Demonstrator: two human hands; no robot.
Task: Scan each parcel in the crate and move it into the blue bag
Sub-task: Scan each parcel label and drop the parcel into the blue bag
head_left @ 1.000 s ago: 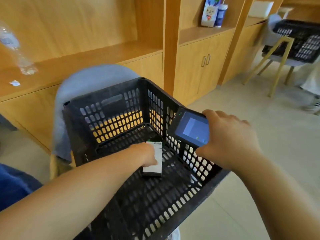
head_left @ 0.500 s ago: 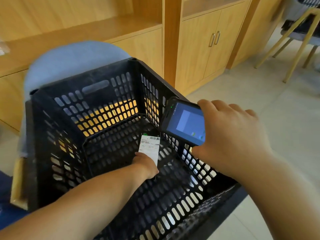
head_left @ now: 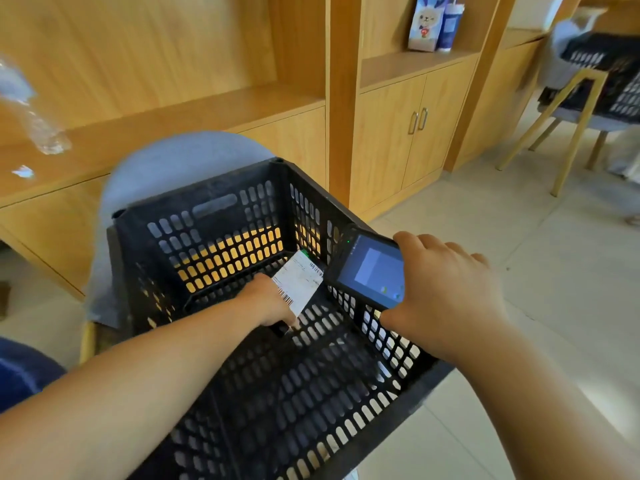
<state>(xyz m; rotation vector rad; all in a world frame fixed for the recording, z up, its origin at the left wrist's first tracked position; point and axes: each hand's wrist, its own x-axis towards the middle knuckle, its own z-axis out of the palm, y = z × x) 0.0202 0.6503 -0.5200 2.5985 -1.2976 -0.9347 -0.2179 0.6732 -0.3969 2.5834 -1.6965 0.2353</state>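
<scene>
A black slatted crate [head_left: 214, 216] sits on a grey chair in front of me. Inside it, my left hand [head_left: 270, 301] holds a small flat parcel [head_left: 300, 281] with a white barcode label, tilted up with the label facing the scanner. My right hand [head_left: 446, 296] grips a black handheld scanner [head_left: 369, 270] with a lit blue screen, held over the crate's right rim and pointed at the parcel. A patch of blue [head_left: 24, 372] shows at the lower left edge; I cannot tell if it is the bag.
Wooden cabinets and shelves [head_left: 408, 133] line the wall behind the crate. A plastic bottle [head_left: 38, 126] lies on the left shelf. A second chair with a black crate [head_left: 602, 74] stands at the far right. Pale tiled floor [head_left: 519, 237] lies to the right.
My left hand has lifted the parcel off the crate floor and tilted its label toward the scanner. The scanner has stayed over the right rim.
</scene>
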